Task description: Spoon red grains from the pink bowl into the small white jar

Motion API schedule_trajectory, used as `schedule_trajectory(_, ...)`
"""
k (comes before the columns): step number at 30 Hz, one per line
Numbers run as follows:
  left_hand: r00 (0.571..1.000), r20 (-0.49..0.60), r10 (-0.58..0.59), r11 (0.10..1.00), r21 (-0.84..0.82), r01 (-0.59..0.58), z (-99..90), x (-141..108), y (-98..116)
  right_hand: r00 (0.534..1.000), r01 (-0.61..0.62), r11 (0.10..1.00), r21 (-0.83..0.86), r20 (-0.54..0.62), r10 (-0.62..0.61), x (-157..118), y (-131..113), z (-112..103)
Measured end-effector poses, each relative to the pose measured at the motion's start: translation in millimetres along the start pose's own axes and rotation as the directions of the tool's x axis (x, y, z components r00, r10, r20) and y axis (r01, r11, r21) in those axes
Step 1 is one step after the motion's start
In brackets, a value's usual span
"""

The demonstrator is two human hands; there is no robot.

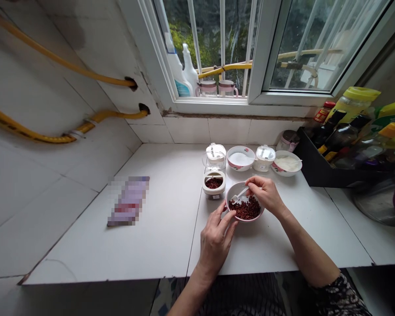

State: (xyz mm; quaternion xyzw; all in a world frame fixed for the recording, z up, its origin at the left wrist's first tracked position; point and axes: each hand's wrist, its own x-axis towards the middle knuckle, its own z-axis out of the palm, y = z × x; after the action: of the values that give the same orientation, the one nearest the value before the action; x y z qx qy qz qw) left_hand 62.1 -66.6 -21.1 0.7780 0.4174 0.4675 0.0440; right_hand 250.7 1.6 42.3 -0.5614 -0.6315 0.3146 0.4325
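A left hand (pixel 217 237) and a right hand (pixel 263 193) meet at a round white bowl with a pink rim (pixel 234 189).

On the white tiled counter (pixel 166 245), from the left: a pixelated purple rectangular packet (pixel 130 202); a small clear container with a cream rim (pixel 213 177), holding dark red grains; the left hand, fingers curved, gripping the bowl's near-left rim; the bowl, holding similar dark red grains (pixel 248 210), just beside that container; the right hand, pinching a small white spoon (pixel 239 194) inside the bowl.
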Motion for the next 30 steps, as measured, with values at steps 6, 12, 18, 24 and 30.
schedule_trajectory(6,1.0,-0.009,-0.002,1.0,-0.008,0.002,0.9,0,0,0.992,-0.128,0.956,0.264,0.021,0.127,3,0,-4)
schedule_trajectory(12,1.0,-0.012,-0.01,1.0,-0.001,0.01,2.4,-1,-1,0.988,-0.146,0.897,0.417,0.011,0.156,7,-1,-8)
schedule_trajectory(18,1.0,-0.007,-0.006,1.0,-0.006,0.006,2.5,-1,-1,0.985,0.044,0.921,0.388,-0.172,0.025,12,-13,12)
schedule_trajectory(24,1.0,-0.009,-0.001,1.0,-0.002,0.001,4.4,-2,-1,0.827,0.516,0.827,-0.223,-0.122,-0.549,3,-24,32)
schedule_trajectory(30,1.0,-0.004,-0.017,1.0,0.005,0.017,3.4,-2,-1,0.834,0.441,0.835,-0.329,-0.195,-0.517,0,-19,6)
